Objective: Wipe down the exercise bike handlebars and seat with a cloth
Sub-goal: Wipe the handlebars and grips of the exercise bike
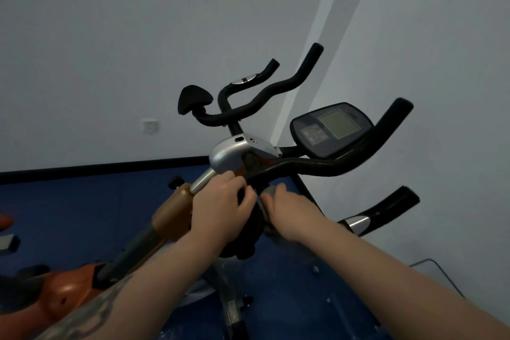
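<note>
Both hands are in the middle of the frame, low on the bike (171, 218). The left hand (220, 207) has its fingers curled around a black cloth (245, 232), pinching it near the top. The cloth hangs down in a dark bunch between the two wrists. The right hand (287, 210) sits just beside the left one, with its fingers bent over something gray (269, 192). I cannot tell what that gray thing is.

The hands are right under the handlebar (331, 165), where the black bar meets the silver stem (226, 156). The bar sweeps off to the right and curves up. A screen (332, 128) sits above it, right of the middle.

A second handlebar (265, 96) shows behind, near the middle. The floor (82, 196) is blue, and the wall (138, 36) is pale.
</note>
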{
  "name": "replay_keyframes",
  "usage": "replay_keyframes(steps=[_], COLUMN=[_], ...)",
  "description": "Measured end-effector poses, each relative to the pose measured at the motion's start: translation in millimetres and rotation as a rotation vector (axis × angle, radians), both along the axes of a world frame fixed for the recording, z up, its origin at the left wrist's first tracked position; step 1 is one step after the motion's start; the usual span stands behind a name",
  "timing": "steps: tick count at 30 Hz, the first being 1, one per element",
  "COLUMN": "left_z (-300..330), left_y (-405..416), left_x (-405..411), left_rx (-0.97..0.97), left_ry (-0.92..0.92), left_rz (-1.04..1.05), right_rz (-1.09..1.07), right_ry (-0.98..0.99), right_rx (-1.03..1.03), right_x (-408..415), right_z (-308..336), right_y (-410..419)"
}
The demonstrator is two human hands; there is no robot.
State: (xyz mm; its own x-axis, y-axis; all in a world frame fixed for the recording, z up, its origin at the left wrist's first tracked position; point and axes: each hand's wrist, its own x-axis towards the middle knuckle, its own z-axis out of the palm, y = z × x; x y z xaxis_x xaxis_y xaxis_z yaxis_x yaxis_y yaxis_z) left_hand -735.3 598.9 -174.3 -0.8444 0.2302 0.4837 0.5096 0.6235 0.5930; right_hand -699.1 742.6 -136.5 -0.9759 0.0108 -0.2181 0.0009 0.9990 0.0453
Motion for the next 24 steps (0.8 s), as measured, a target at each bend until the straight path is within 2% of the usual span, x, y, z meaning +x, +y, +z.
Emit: replay_keyframes(steps=[3,5,8,12,16,19,21,24], left_z=[-0.3,-1.8,-1.6,-1.7,-4.8,-6.6,-2.5,10.8], left_y=[-2.0,-2.3,-2.1,-2.9,-3.8,-5.8,-5.0,6.4], left_x=[1.9,1.1,-0.6,-1.3,-1.5,-3.2,-0.6,5.0], left_rx=[0.008,0.011,0.014,0.024,0.055,0.048,0.01,-0.023], left_ry=[0.012,0.005,0.0,0.024,0.082,0.119,0.113,0.088], left_rz=[-0.006,-0.027,-0.046,-0.056,-0.074,-0.126,-0.15,-0.264], right_rz=[-0.098,-0.075,-0.035,-0.018,-0.142,0.118,0.276,0.229], right_ry=[0.108,0.179,0.175,0.082,0.321,0.574,0.642,0.779], right_rx=[-0.071,0.085,0.208,0.126,0.168,0.206,0.179,0.177], right_x=[0.7,22.3,31.4,3.4,38.8,78.0,92.9,96.4], right_z=[-12.1,-20.1,-15.4,-8.2,-19.6,-24.8,-18.2,8.0], right_y=[-2.5,-2.4,-2.1,-9.6,-13.7,10.2,48.3,103.6])
